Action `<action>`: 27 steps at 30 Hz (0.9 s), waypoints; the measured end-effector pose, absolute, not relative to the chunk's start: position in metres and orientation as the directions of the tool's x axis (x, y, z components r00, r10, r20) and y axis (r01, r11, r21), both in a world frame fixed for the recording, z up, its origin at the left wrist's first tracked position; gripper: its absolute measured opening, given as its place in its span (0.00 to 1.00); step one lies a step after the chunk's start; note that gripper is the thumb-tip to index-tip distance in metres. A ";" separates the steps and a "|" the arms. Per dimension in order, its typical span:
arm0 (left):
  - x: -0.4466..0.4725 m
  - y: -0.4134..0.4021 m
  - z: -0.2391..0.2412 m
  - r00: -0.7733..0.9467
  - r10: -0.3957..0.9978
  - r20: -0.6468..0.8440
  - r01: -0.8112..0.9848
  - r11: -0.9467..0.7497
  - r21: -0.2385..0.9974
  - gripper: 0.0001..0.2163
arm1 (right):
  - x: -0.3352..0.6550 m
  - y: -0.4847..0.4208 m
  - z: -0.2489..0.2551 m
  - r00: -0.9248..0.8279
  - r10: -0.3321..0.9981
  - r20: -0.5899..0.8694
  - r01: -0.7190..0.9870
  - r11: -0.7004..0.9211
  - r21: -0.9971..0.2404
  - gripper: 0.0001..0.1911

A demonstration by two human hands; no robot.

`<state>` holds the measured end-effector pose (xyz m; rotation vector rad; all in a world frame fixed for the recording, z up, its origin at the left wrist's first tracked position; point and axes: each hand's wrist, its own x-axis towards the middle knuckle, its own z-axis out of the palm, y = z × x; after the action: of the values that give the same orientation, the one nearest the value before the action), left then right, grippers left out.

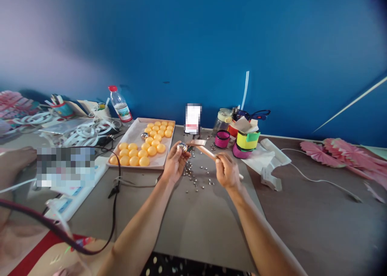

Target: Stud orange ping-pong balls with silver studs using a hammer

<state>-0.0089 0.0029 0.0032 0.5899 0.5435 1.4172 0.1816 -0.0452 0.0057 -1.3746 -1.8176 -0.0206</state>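
Note:
My left hand [175,162] is closed around a small ball [182,147] with a shiny, silvery, bumpy surface. My right hand [227,170] grips a flat brush-like tool [208,151] by its pale handle. The tool's flat, metallic-looking end reaches over beside the ball; whether they touch I cannot tell. Below and between the hands, many small silvery beads [189,169] lie scattered on the grey mat [193,223]. To the left of my left hand, a shallow white tray [151,166] holds several orange balls [134,161] and one silvery ball [144,135].
A phone [192,118] stands against the blue wall. Behind my right hand are a magenta round container [222,139], a lidded jar [223,120] and a yellow holder [248,140]. At left are a bottle [121,106], a power strip [75,195], cables and another person's arm [15,165].

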 end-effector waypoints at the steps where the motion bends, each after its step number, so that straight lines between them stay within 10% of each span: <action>1: -0.009 0.003 0.003 0.085 0.996 -0.006 -0.735 0.067 0.675 0.18 | 0.181 -0.045 0.006 -0.054 0.803 0.593 0.812 0.381 -0.442 0.14; 11: -0.007 0.000 0.005 0.127 0.992 -0.014 -0.714 0.101 0.693 0.18 | 0.191 -0.034 -0.006 0.126 0.790 0.600 0.923 0.129 -0.364 0.14; 19: -0.006 -0.002 0.005 0.133 0.991 0.025 -0.684 0.074 0.726 0.16 | 0.201 -0.028 -0.016 0.242 0.916 0.319 0.960 -0.179 -0.215 0.13; 27: -0.005 -0.002 0.003 0.143 0.989 0.041 -0.646 0.062 0.761 0.16 | 0.200 -0.029 -0.014 0.231 0.928 0.291 0.956 -0.161 -0.245 0.16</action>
<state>-0.0050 -0.0021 0.0032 0.7390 0.5845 1.3483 0.2002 -0.0292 -0.0143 -2.1387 -1.7390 -0.1025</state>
